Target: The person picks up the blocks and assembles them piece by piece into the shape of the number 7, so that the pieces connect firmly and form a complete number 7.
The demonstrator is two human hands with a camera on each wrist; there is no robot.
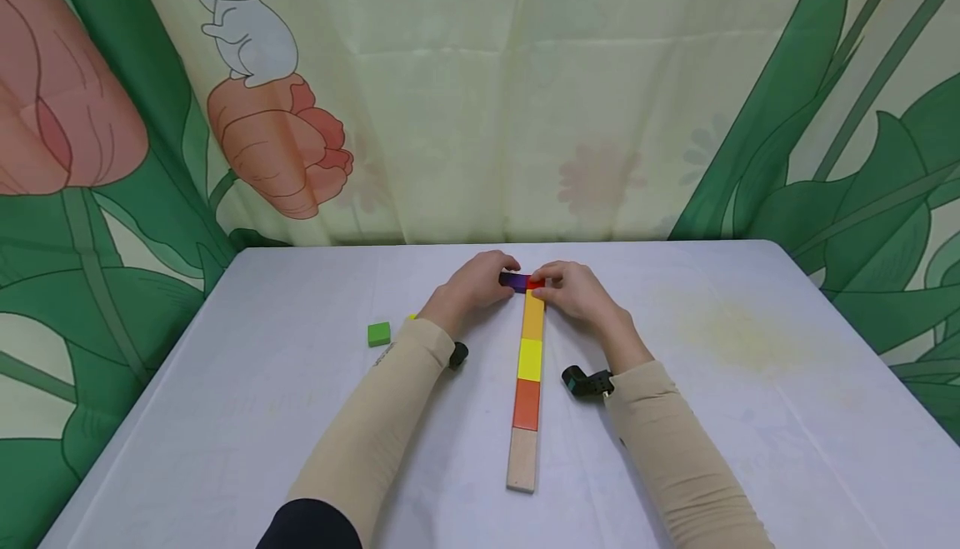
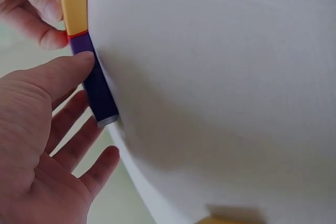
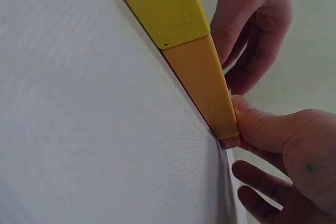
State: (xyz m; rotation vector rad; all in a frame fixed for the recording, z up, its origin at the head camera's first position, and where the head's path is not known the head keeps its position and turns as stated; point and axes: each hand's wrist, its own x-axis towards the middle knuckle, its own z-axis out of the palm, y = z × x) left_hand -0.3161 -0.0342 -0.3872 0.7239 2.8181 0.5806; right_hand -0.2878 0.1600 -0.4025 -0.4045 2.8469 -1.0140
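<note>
A row of blocks runs away from me down the table: a plain wood block [image 1: 522, 459], an orange-red block [image 1: 527, 405], a yellow block [image 1: 529, 360] and a light orange block [image 1: 533, 316]. At its far end sits a red block [image 1: 536, 282], pinched by my right hand [image 1: 573, 289]. My left hand [image 1: 480, 281] pinches a dark purple block [image 1: 515, 281], which points left from the red one. In the left wrist view the thumb lies on the purple block [image 2: 102, 95]. The right thumb is at the far end of the light orange block [image 3: 205, 85] in the right wrist view.
A green block [image 1: 378, 334] lies on the white-covered table [image 1: 225, 416] to the left. Beside my left forearm a bit of yellow [image 1: 412, 316] shows, mostly hidden. Behind the table's far edge hangs a printed curtain [image 1: 480, 116].
</note>
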